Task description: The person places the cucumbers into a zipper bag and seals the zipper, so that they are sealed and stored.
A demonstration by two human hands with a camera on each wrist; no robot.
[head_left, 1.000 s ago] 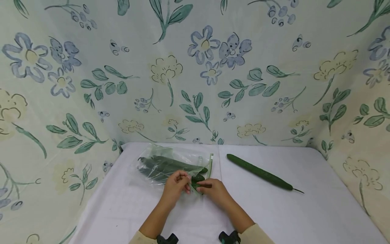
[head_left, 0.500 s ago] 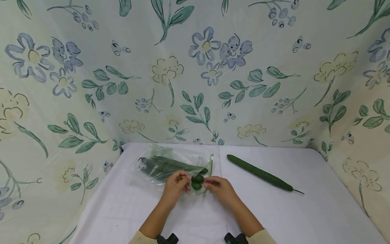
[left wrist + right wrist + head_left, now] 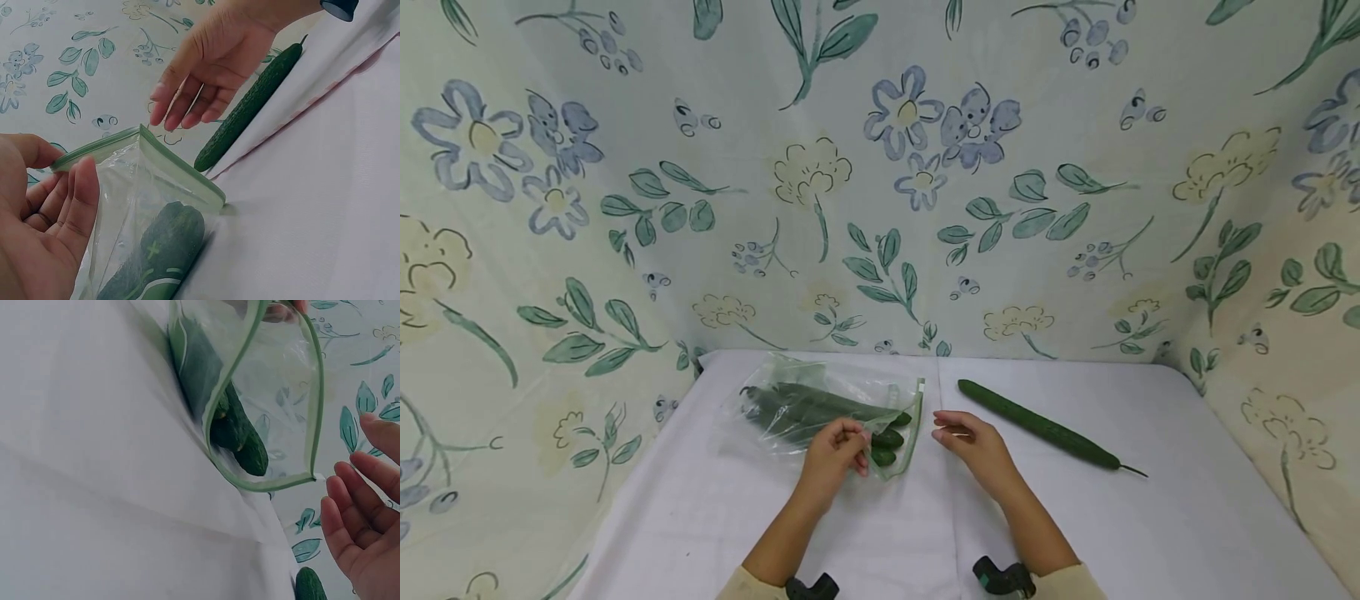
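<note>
A clear zip bag [image 3: 857,383] with a green rim lies on the table, its mouth toward the right. Inside it are several cucumbers [image 3: 237,431], their ends showing at the opening. My left hand [image 3: 837,454] pinches the near edge of the bag's rim between thumb and fingers, as the left wrist view also shows. To the right of the mouth, apart from the bag, my right hand [image 3: 977,446] is held with relaxed fingers and nothing in them. Beyond that hand a single long cucumber [image 3: 1037,423] lies slantwise on the cloth, stem end toward the right.
A white cloth [image 3: 1150,533] covers the table. Floral fabric [image 3: 880,208] hangs behind it and at both sides. A dark camera mount [image 3: 812,587] sits at my left wrist and another mount [image 3: 1003,577] at my right.
My right hand has let go of the bag's rim and moved right, away from it. The mouth now stands wider, with cucumber ends in sight. My left hand has stayed in place.
</note>
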